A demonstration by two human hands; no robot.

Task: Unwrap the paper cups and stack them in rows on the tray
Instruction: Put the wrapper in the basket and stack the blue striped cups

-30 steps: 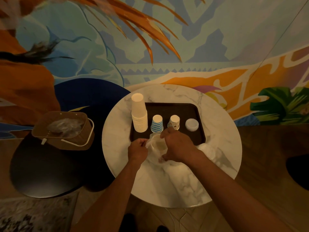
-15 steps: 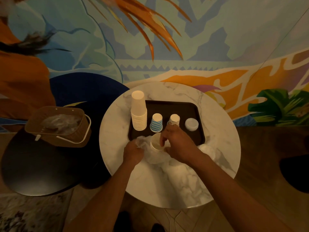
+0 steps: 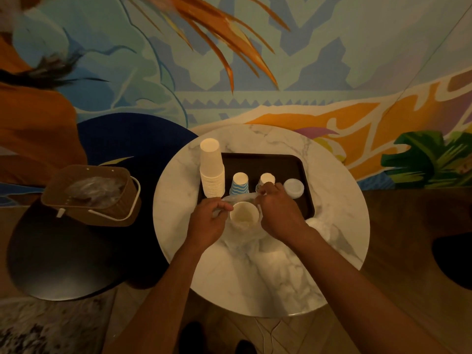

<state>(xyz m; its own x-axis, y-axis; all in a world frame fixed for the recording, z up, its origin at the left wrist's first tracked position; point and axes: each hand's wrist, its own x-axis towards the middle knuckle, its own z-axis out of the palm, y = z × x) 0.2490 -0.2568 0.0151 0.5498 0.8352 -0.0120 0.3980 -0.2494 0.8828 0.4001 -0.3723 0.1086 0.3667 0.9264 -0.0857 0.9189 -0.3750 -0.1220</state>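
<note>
Both hands had moved apart since half a second before. The clear plastic wrap (image 3: 238,198), which had been bunched by the cup, was now pulled into a thin strip between them. The left hand (image 3: 208,219) pinched 1 end of the strip with curled fingers. The right hand (image 3: 278,213) had let go of the cup's rim and pinched the other end.

The white paper cup (image 3: 244,216) sat right between the 2 hands, just on the near side of the strip. Its open mouth faced up at the camera. It was at the near edge of the dark tray (image 3: 258,157) on the round marble table (image 3: 255,277). Whether more cups were nested under it could not be told.

A tall stack of cups (image 3: 212,169), a blue striped cup (image 3: 240,185) and a small patterned cup (image 3: 267,179) stood in 1 row on the tray, just past the fingers. Both hands were about equally near the cup, so either could probably lift it up and away to that row.
</note>
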